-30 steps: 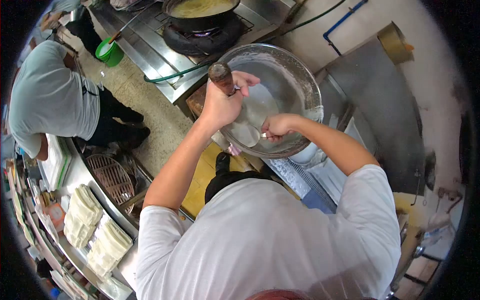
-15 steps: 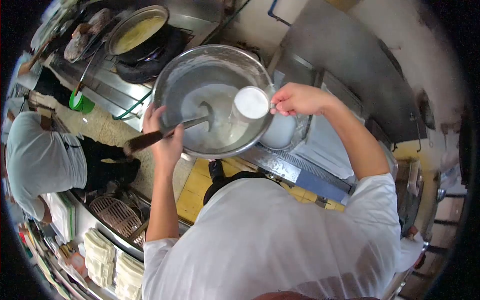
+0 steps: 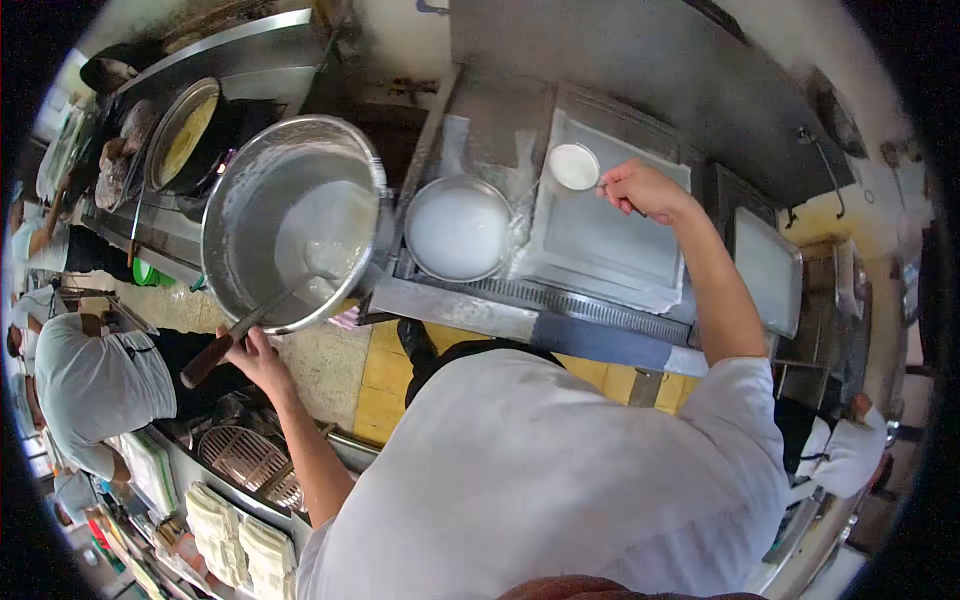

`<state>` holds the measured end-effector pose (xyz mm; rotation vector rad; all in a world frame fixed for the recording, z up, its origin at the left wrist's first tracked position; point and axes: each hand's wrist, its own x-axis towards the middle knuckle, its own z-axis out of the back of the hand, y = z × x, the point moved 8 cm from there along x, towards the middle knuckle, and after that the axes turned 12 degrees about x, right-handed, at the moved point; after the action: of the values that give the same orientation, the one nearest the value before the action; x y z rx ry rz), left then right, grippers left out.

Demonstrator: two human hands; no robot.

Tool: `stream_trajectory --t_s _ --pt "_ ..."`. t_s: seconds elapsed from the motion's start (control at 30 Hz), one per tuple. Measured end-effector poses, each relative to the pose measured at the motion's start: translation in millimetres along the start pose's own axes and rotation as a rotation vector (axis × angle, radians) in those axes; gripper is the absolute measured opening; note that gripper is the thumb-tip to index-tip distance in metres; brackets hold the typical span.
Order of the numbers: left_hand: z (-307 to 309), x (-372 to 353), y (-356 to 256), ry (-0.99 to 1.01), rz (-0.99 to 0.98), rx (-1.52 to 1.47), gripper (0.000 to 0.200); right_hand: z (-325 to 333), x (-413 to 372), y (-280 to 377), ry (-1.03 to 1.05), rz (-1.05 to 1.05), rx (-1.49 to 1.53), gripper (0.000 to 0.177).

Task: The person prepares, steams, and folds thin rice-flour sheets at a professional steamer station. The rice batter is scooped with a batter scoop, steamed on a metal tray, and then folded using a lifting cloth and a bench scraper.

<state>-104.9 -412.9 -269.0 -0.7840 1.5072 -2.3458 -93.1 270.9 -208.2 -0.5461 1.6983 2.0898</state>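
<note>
My left hand [image 3: 262, 362] is closed around a wooden-handled metal spatula [image 3: 212, 360] at the near rim of a large steel bowl [image 3: 232, 225]. The spatula's head dips into the thin whitish liquid in the bowl, which leans toward the right. My right hand [image 3: 645, 190] grips the handle of a small cup [image 3: 574, 168] filled with white liquid. That cup is held above a flat rectangular tray [image 3: 610, 250] with a pale, smooth surface. Between the big bowl and the tray sits a round metal pan [image 3: 458, 230] of white liquid.
A pot with yellowish contents [image 3: 185, 140] stands on a burner at the upper left. Another rectangular tray [image 3: 765, 270] lies on the right. Co-workers in white shirts [image 3: 95, 370] stand at the left, near stacked pale boxes [image 3: 240, 535]. One more person [image 3: 845, 450] is at the lower right.
My right hand has carried the filled cup rightward, from over the large bowl to over the tray. The view has turned right, so the bowl and my left hand appear farther left.
</note>
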Motion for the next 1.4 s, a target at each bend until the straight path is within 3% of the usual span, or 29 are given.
stream_trajectory --t_s 0.03,0.1,0.13,0.2,0.23,0.33,0.57,0.63,0.73,0.87,1.07,1.17,1.23,1.37,1.4 --pt "5.4 -13.0 -14.4 -0.049 -0.097 0.126 0.042 19.0 2.1 -20.6 -0.031 0.008 0.057 0.01" --pt "9.2 -56.8 -23.2 -0.193 0.01 -0.033 0.033 50.1 3.0 -62.4 -0.079 -0.013 0.098 0.009" --pt "9.1 -76.7 -19.1 -0.184 0.01 -0.03 0.033 65.0 3.0 -81.7 -0.125 -0.028 0.127 0.008" --pt "-0.6 -117.9 17.6 -0.099 0.267 -0.128 0.026 85.7 2.7 -116.5 -0.167 -0.024 0.178 0.009" --pt "-9.2 -131.5 10.3 -0.09 0.264 -0.122 0.026 95.2 1.8 -132.5 -0.208 -0.012 0.223 0.01" --pt "-53.5 -173.5 -17.1 0.102 0.249 -0.117 0.015 118.1 -0.1 -176.5 -0.322 -0.023 0.325 0.011" --pt "-172.2 -184.2 -95.0 0.441 0.191 -0.132 0.021 143.1 2.2 -235.2 -0.423 -0.02 0.486 0.008" --pt "-215.3 -193.2 -117.8 0.624 0.118 -0.126 0.021 143.9 -2.9 -238.3 -0.477 -0.02 0.494 0.019" --pt "-255.3 -205.7 -147.2 0.8 -0.07 -0.039 0.021 141.2 -8.6 -248.2 -0.51 -0.017 0.553 0.014" --pt "-270.7 -215.8 -177.0 0.918 -0.15 0.062 0.022 139.8 -18.6 -252.2 -0.584 -0.019 0.471 0.015" --pt "-271.6 -212.8 -112.7 0.946 -0.054 -0.002 0.021 130.1 -34.6 -259.0 -0.639 -0.089 0.439 0.016" --pt "-264.7 -208.1 -86.5 0.967 0.014 0.007 0.02 131.6 -46.5 -269.2 -0.794 -0.112 0.465 0.011" --pt "-263.0 -204.3 -65.3 0.964 0.023 -0.023 0.02 127.5 -47.9 -259.7 -0.652 -0.077 0.215 0.009" --pt "-258.4 -200.7 -50.5 0.966 0.081 -0.058 0.021 137.2 -46.3 -278.3 -0.653 -0.058 0.165 0.01" --pt "-258.6 -199.9 -48.4 0.966 0.085 -0.061 0.021 155.4 -30.7 -301.0 -0.642 0.023 -0.104 0.01"
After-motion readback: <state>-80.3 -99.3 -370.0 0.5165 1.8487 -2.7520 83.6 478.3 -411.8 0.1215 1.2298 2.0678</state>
